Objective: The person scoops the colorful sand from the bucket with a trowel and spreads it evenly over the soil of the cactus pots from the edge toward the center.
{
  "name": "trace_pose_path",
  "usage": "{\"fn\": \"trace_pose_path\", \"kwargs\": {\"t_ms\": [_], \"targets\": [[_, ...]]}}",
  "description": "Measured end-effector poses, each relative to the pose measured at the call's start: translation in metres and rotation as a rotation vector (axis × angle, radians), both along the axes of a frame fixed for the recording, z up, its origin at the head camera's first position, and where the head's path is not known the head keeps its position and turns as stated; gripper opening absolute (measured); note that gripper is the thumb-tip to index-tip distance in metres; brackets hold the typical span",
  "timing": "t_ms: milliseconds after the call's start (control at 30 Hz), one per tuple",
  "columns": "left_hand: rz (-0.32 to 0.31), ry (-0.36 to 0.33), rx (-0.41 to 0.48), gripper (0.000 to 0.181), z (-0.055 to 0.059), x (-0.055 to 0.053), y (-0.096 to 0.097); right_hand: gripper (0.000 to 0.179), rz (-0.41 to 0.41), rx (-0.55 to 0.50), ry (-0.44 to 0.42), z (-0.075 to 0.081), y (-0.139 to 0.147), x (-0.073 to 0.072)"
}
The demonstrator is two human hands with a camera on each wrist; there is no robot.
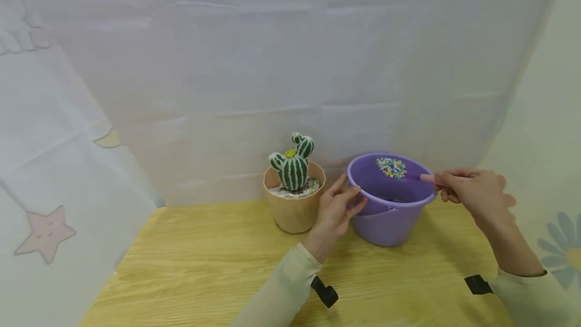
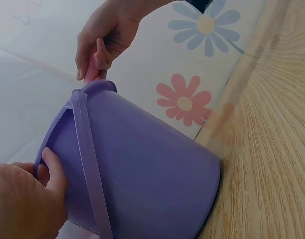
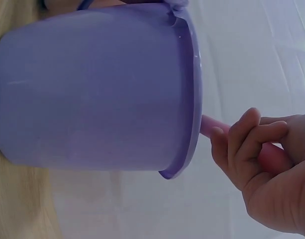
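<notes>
A purple bucket (image 1: 386, 226) stands upright on the table. My left hand (image 1: 338, 208) grips its rim on the left side, and the left wrist view shows that hand's fingers (image 2: 55, 172) at the rim beside the bucket's strap-like handle (image 2: 90, 164). On the far side, my right hand (image 1: 474, 193) holds a small shovel by its pink handle (image 1: 428, 179), which slants over the rim in the right wrist view. Small multicoloured pebbles (image 1: 391, 167) lie heaped on the shovel's blade inside the bucket mouth. Some more grains show dimly at the bottom of the bucket.
Left of the bucket, close to my left hand, stands a peach-coloured pot (image 1: 295, 213) with a green-and-white striped cactus (image 1: 292, 173) in whitish filling. The wood-grain table (image 1: 195, 256) meets a pale cloth wall (image 1: 236, 90) behind the pot and bucket.
</notes>
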State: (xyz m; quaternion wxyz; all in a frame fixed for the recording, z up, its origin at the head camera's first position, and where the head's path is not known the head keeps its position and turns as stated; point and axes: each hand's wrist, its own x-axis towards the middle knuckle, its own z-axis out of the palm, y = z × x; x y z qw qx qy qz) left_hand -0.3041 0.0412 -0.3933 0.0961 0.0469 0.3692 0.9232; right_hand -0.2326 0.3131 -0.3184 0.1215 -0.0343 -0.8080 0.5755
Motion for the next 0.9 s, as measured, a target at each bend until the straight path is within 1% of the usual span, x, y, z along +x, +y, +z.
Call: {"fn": "trace_pose_path", "kwargs": {"t_ms": [33, 67, 167, 233, 267, 300, 400, 533, 700, 800, 900], "targets": [[0.001, 0.005, 0.0, 0.065, 0.001, 0.0, 0.0, 0.062, -0.016, 0.032, 0.002, 0.001, -0.001, 0.0], [0.005, 0.011, 0.0, 0.065, 0.003, -0.001, -0.001, 0.061, -0.018, 0.038, 0.007, 0.003, -0.001, -0.001], [0.005, 0.024, -0.004, 0.065, 0.007, -0.002, -0.004, 0.06, -0.019, 0.012, 0.03, 0.006, -0.004, -0.004], [0.0, 0.034, -0.004, 0.065, 0.007, -0.004, -0.007, 0.06, -0.016, 0.007, 0.039, 0.006, -0.006, -0.005], [-0.007, 0.04, -0.006, 0.065, 0.006, -0.004, -0.008, 0.06, -0.001, -0.015, 0.046, 0.006, -0.006, -0.005], [-0.016, 0.047, -0.008, 0.066, 0.005, -0.005, -0.009, 0.061, 0.006, -0.013, 0.049, 0.005, -0.006, -0.005], [-0.047, 0.07, -0.041, 0.067, 0.003, -0.006, -0.011, 0.06, -0.011, 0.034, 0.045, 0.003, -0.004, -0.004], [-0.087, 0.105, -0.15, 0.068, 0.004, -0.003, -0.016, 0.056, -0.022, 0.052, 0.036, 0.001, 0.0, -0.001], [-0.095, 0.15, -0.289, 0.06, 0.007, 0.003, -0.023, 0.057, 0.009, 0.014, 0.043, -0.003, 0.002, 0.001], [-0.066, 0.198, -0.366, 0.054, 0.009, 0.006, -0.028, 0.054, 0.055, -0.013, 0.072, -0.004, 0.003, -0.003], [-0.034, 0.269, -0.455, 0.05, 0.011, 0.012, -0.032, 0.048, 0.089, -0.048, 0.09, -0.006, 0.004, -0.007]]}}
